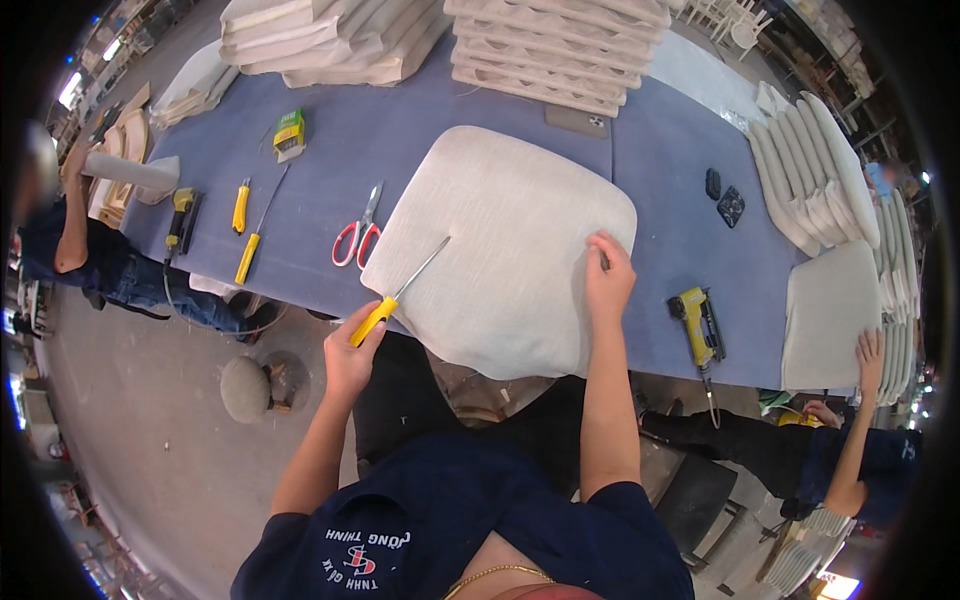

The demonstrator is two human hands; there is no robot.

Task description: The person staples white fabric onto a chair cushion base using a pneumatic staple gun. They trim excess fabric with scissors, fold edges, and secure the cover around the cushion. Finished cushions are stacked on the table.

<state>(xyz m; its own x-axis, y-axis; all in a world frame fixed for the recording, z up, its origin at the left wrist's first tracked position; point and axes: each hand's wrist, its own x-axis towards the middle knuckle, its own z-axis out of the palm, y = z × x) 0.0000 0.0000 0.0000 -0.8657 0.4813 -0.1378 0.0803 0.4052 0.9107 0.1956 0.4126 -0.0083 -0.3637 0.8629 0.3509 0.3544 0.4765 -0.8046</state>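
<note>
In front of me a light beige upholstered seat pad (500,230) lies on the blue-covered table, its near edge overhanging the front. My left hand (352,350) is wrapped round the yellow handle of a screwdriver (400,295). The long thin shaft slants up and right over the pad, its tip close to the fabric. Near the pad's right side rests my right hand (608,278), fingers curled together against the cover. A small dark spot shows between those fingers; what it is I cannot make out. Red-handled scissors (358,238) lie just left of the pad.
Left on the table (330,120) are a yellow cutter knife (241,206), another yellow-handled tool (247,258), a green box (289,132) and a staple gun (181,222). Another staple gun (698,325) lies right. Stacked pads (555,50) stand behind. Co-workers flank me.
</note>
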